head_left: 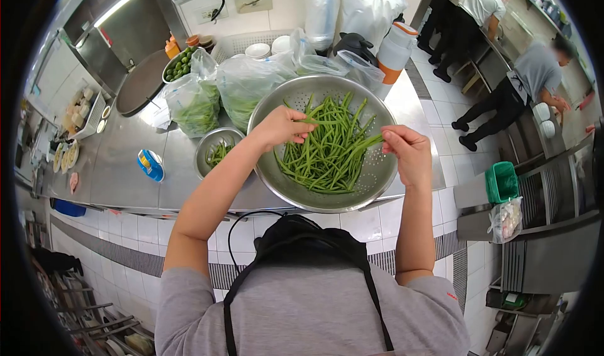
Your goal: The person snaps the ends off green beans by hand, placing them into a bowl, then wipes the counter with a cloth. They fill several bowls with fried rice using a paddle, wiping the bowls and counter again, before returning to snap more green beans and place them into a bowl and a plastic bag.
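A large metal colander (371, 186) full of long green beans (330, 148) stands at the counter's front edge. Over its left part, my left hand (284, 128) pinches a green bean between thumb and fingers. At the colander's right rim, my right hand (408, 151) has its fingertips closed on the end of one or more green beans. Left of the colander sits a small metal bowl (202, 158) with short green bean pieces (219, 153) in it.
Plastic bags of greens (194, 110) stand behind the small bowl. A blue and yellow package (150, 165) lies further left on the steel counter (116, 161). An orange and white jug (396, 50) is behind the colander. Several people (531, 73) stand at the right.
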`<action>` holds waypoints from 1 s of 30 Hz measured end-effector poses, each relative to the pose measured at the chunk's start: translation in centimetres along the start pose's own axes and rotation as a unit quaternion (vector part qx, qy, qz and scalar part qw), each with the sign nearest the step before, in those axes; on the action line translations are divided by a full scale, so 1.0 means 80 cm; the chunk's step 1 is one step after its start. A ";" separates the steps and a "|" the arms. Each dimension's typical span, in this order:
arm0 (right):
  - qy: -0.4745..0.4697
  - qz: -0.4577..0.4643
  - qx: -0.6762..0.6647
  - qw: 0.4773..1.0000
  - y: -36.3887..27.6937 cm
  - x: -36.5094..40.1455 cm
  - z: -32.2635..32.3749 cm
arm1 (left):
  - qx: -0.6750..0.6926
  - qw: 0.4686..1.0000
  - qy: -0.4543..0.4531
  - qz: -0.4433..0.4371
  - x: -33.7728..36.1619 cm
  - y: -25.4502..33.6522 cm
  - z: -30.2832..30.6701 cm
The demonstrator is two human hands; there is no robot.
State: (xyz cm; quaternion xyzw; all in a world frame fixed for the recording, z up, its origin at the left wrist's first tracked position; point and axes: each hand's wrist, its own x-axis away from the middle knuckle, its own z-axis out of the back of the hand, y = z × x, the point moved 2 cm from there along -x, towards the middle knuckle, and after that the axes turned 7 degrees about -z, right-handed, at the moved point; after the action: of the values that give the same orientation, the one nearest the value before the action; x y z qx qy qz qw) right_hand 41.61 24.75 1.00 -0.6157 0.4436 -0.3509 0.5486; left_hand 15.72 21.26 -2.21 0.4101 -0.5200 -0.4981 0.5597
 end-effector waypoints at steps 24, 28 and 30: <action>-0.074 -0.096 -0.153 0.981 0.000 -0.035 -0.032 | -0.272 0.932 0.088 -0.222 0.011 0.012 -0.019; 0.014 0.085 0.125 0.988 -0.010 -0.020 -0.036 | 0.153 0.987 0.053 -0.024 0.012 0.015 -0.003; 0.003 0.202 0.234 0.951 -0.003 -0.012 -0.052 | 0.208 0.976 0.051 -0.038 0.016 0.022 -0.014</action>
State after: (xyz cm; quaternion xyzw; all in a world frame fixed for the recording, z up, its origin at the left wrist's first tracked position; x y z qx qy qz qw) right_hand 37.46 24.12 1.91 -0.3668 0.4659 -0.3283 0.7353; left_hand 16.97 20.24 -0.44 0.5616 -0.5668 -0.3784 0.4691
